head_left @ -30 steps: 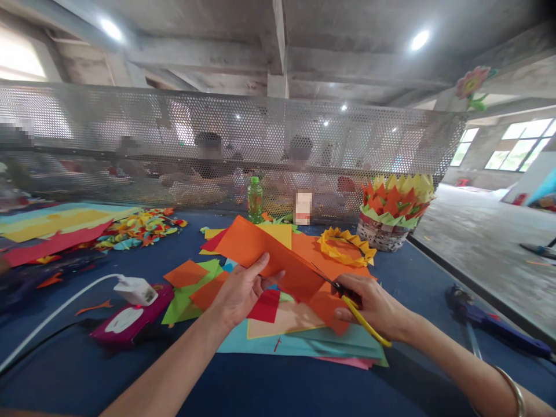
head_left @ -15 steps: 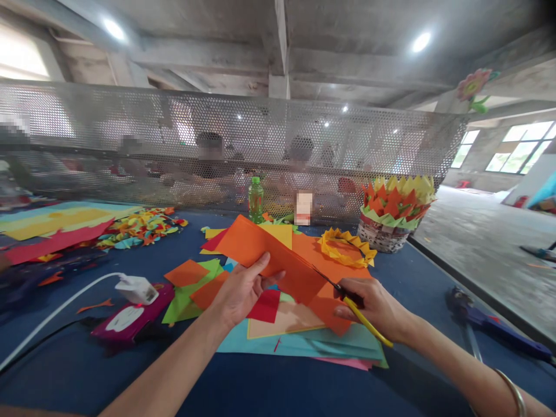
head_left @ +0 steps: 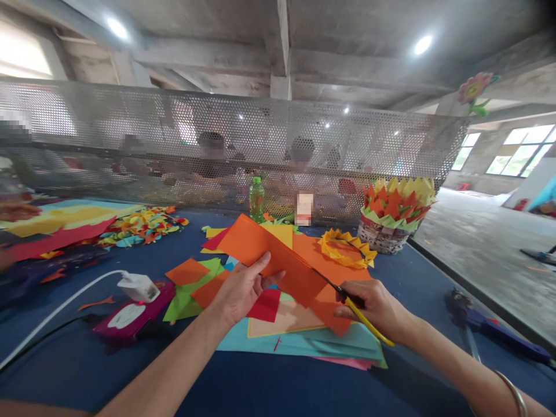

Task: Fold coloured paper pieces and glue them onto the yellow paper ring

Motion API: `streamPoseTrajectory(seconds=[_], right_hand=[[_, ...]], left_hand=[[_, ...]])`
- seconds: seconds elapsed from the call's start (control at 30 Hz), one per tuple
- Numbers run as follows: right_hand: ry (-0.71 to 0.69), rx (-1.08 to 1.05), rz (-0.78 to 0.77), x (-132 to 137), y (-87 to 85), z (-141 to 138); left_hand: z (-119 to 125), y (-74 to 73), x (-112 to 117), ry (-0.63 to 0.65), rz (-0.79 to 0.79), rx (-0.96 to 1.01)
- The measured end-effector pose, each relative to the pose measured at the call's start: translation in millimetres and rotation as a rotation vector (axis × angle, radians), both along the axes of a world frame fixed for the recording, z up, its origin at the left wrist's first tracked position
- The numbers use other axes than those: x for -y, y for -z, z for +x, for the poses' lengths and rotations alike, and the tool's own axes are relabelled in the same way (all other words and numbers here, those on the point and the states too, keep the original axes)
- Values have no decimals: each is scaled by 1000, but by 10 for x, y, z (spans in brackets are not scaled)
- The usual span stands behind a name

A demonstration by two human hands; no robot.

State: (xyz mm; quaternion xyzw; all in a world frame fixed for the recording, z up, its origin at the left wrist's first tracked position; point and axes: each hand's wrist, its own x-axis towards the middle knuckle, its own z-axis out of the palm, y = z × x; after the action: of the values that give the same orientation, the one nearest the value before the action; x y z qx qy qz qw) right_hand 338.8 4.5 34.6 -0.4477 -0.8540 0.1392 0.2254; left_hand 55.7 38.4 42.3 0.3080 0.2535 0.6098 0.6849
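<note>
Cannot make out the people (head_left: pixel 211 141) behind the perforated screen (head_left: pixel 256 124), nor any detail of the pixelated pale box (head_left: pixel 304 207). Can see only part of the scissors (head_left: pixel 369 324), with the grip partly covered by the right hand (head_left: pixel 377 304). Can catch just a blurred co-worker's hand (head_left: pixel 18 211) near the left edge, and cannot follow the blue glue gun (head_left: pixel 506 335) past the right.
</note>
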Motion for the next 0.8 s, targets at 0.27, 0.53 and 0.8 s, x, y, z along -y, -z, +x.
streamPoseTrajectory(seconds=[0.27,0.53,0.8], right_hand=[[-12,-27,-27,3,10,-18],[-4,-45,-26,57,-15,-82],[-26,-47,-66,113,-49,-134]], left_hand=[[-7,4,17,-10,0,-5],[-2,9,-4,13,9,-2],[37,7,62,51,-24,-4]])
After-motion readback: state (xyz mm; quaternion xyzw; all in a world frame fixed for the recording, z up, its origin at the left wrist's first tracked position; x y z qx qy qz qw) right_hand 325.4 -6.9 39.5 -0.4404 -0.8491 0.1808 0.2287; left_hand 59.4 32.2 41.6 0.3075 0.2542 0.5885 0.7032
